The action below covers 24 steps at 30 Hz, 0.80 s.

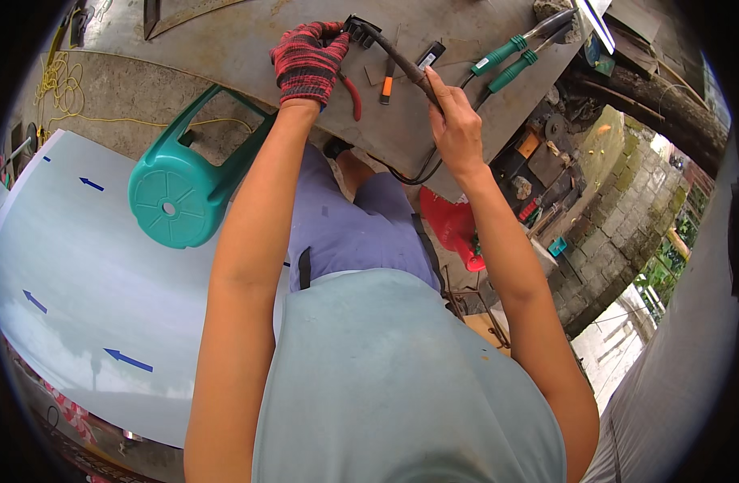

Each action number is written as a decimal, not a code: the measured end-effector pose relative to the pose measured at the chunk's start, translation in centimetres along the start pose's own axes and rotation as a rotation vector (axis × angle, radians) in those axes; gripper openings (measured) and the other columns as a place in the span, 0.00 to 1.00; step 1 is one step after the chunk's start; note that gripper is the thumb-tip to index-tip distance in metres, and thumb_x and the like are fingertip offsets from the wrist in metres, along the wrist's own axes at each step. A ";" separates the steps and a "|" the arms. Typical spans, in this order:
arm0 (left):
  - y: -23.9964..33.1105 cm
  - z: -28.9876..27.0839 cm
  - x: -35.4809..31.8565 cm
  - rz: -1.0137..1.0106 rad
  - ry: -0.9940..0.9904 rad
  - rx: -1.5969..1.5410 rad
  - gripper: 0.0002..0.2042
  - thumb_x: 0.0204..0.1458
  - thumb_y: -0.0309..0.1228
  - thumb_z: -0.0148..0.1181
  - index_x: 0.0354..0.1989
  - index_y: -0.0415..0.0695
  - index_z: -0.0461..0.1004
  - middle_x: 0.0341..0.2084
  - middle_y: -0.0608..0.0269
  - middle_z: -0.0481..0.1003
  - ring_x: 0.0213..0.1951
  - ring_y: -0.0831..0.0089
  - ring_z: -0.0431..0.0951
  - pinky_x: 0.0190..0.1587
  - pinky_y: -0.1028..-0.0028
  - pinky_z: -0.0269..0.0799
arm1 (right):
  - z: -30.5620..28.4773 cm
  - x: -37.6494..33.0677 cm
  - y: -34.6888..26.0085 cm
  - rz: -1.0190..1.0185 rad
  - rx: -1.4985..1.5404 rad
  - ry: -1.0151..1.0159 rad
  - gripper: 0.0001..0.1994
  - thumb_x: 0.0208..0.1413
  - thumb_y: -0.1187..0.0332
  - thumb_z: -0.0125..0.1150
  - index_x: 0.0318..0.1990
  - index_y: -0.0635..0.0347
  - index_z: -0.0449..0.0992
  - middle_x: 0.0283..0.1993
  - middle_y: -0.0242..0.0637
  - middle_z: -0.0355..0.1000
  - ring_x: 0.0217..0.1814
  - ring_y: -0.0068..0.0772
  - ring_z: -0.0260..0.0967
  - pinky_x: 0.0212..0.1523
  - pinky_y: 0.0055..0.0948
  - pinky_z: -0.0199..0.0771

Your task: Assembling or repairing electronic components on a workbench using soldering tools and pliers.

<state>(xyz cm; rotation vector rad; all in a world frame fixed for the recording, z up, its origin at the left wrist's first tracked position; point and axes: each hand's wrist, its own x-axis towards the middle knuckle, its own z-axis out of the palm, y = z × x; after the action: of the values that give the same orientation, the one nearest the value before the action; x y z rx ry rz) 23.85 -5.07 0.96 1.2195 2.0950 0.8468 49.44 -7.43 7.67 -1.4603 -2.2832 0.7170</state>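
My right hand (456, 129) is closed around the dark handle of a tool (402, 63) with a short black toothed head. On my left hand (307, 63) is a red-and-black knitted glove; its curled fingers meet the toothed head, their grip partly hidden. Below the glove, the curved red handle (352, 98) of a hand tool lies on the metal table (225, 48). An orange-and-black cutter (387, 87) and a small black-and-white item (431, 55) lie under the held tool. Two green-handled welding clamps (502, 58) with black cables rest to the right.
A green plastic stool (170, 205) lies tipped at my left by a pale sheet with blue arrows (72, 266). Yellow cord (59, 84) crosses the floor. A red plastic seat (450, 225) stands at the right, near scattered scrap and a log (643, 105).
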 end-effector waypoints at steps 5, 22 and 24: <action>0.8 -0.4 -0.1 -0.009 0.004 0.011 0.14 0.49 0.44 0.72 0.43 0.54 0.87 0.34 0.62 0.84 0.43 0.63 0.81 0.54 0.63 0.71 | 0.1 -0.1 0.0 0.006 -0.016 0.005 0.35 0.52 0.82 0.63 0.69 0.46 0.71 0.43 0.43 0.74 0.41 0.48 0.76 0.42 0.43 0.78; 1.7 -1.0 0.3 -0.073 -0.069 0.037 0.18 0.50 0.44 0.72 0.47 0.50 0.86 0.36 0.54 0.84 0.39 0.62 0.84 0.48 0.66 0.78 | 0.1 0.0 0.0 0.032 -0.009 -0.025 0.36 0.51 0.83 0.63 0.69 0.45 0.70 0.43 0.43 0.73 0.41 0.50 0.76 0.42 0.44 0.77; 1.9 -1.0 0.2 -0.071 -0.077 0.049 0.17 0.51 0.44 0.72 0.47 0.50 0.86 0.36 0.54 0.84 0.39 0.62 0.84 0.48 0.66 0.78 | 0.2 -0.1 0.4 0.022 -0.012 -0.015 0.36 0.51 0.83 0.63 0.69 0.45 0.69 0.43 0.43 0.73 0.40 0.50 0.76 0.42 0.44 0.77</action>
<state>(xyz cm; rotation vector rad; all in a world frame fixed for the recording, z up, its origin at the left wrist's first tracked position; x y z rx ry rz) 24.03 -4.38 3.03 1.1772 2.0948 0.7100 49.64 -7.45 7.26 -1.4929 -2.2898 0.7242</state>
